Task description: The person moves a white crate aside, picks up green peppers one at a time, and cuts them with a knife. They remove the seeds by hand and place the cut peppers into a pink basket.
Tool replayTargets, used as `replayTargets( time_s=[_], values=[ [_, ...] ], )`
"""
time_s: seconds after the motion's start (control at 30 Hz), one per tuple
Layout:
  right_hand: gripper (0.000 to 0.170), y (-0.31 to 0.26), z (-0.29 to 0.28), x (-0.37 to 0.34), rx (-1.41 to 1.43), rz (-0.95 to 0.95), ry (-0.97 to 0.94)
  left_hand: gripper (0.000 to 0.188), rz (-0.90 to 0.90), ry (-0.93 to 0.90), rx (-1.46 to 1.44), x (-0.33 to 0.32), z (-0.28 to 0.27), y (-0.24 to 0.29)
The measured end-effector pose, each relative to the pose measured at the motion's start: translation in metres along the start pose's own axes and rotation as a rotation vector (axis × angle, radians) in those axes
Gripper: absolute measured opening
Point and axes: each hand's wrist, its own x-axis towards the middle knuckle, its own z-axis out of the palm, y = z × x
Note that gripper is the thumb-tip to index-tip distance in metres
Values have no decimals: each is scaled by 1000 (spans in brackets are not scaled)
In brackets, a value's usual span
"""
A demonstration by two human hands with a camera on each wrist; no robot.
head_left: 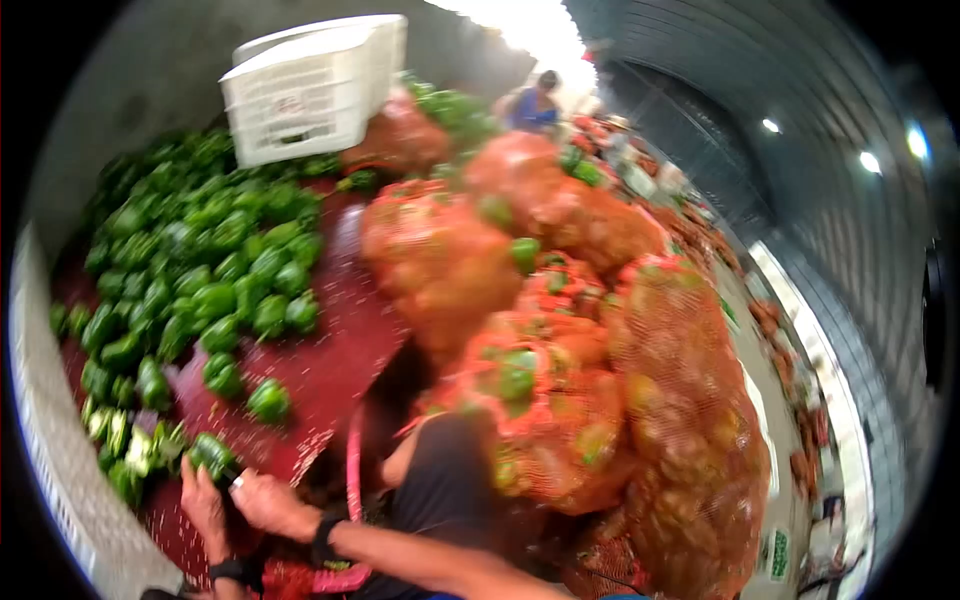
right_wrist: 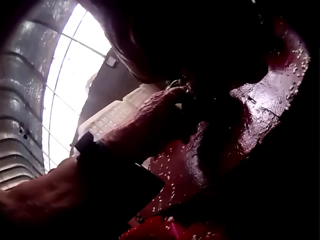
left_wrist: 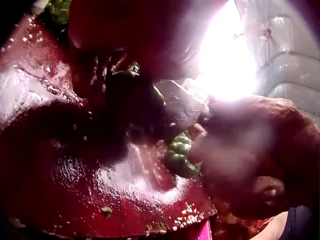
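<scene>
In the head view, my left hand [head_left: 205, 508] holds a green pepper [head_left: 210, 455] low at the left, above a dark red surface [head_left: 345, 290]. Close to its right, my right hand [head_left: 272, 504] grips a knife whose short visible part meets the pepper. The left wrist view shows the flat blade [left_wrist: 182, 106] beside my right hand [left_wrist: 245, 150]; the pepper there is in deep shadow. My left hand [right_wrist: 150, 120] reaches in from the left in the right wrist view, its fingertips at a dark, unclear object.
Many green peppers [head_left: 215, 300] lie on the red surface, with cut pieces [head_left: 140, 450] near the left edge. A white crate [head_left: 300, 95] stands behind them. Full orange mesh sacks [head_left: 690, 420] crowd the right side. A person in blue [head_left: 535, 108] is far back.
</scene>
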Motion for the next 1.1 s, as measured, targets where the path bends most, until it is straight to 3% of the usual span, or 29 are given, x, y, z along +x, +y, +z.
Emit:
replayTargets(
  time_s=[0.03, 0.1, 0.13, 0.3, 0.37, 0.4, 0.47, 0.5, 0.57, 0.6, 0.67, 0.7, 0.73, 0.77, 0.8, 0.83, 0.9, 0.93, 1.03, 1.1],
  values=[
    [32, -9, 1, 1, 65, 99, 36, 43, -48, -6, 67, 1, -4, 2],
    [33, -9, 6, 5, 41, 130, -41, 46, -88, -113, 90, 10, -10, -4],
    [32, -12, 16, 5, 70, 131, 6, 47, -80, -111, 112, 15, -12, -2],
    [27, 21, 73, -25, 99, 14, 197, 50, -57, -116, 262, -23, -17, 74],
    [26, 31, 68, -35, 82, 54, 142, 50, -100, -113, 117, -21, -15, 65],
    [26, 36, 66, -36, 77, 50, 132, 50, -63, -109, 212, -14, -18, 46],
    [24, 36, 52, -40, 14, -6, 118, 49, -64, -78, 364, -6, -26, 22],
    [23, 30, 19, -41, -46, -62, 114, 44, -80, -69, 287, -14, -23, 43],
    [18, 9, -34, -42, -150, -124, 120, 41, 91, -87, 213, 2, -9, 1],
    [17, -7, -57, -36, -337, -25, -36, 40, 164, -74, 202, -1, -13, 3],
    [18, 12, -53, -22, -378, -109, -49, 27, 123, -109, 13, -7, -24, 0],
    [19, 20, -53, -16, -398, -151, -53, 29, 54, -47, 108, -15, -26, 29],
    [24, 20, -60, -10, -335, -114, 42, 28, 78, 15, 278, -13, -29, 19],
    [27, 37, -47, -2, -312, -236, 90, 29, 19, 5, 91, -10, -31, 1],
    [14, 21, -72, 2, -436, -266, 14, 31, -15, 23, 386, -5, -35, -10],
    [9, 17, -81, 6, -428, -96, -186, 37, -51, 62, 204, -1, -32, -40],
    [13, 37, -78, -2, -573, -436, 97, 43, -324, 61, 53, -1, -32, -49],
    [14, 33, -83, -6, -497, -406, 131, 47, -252, 69, 31, 0, -34, -60],
    [9, 35, -95, -11, -382, -279, 147, 48, -285, 96, -134, 0, -35, -56],
    [8, 40, -98, -14, -342, -222, 167, 47, -422, 90, -337, -4, -36, -31]
  ],
)
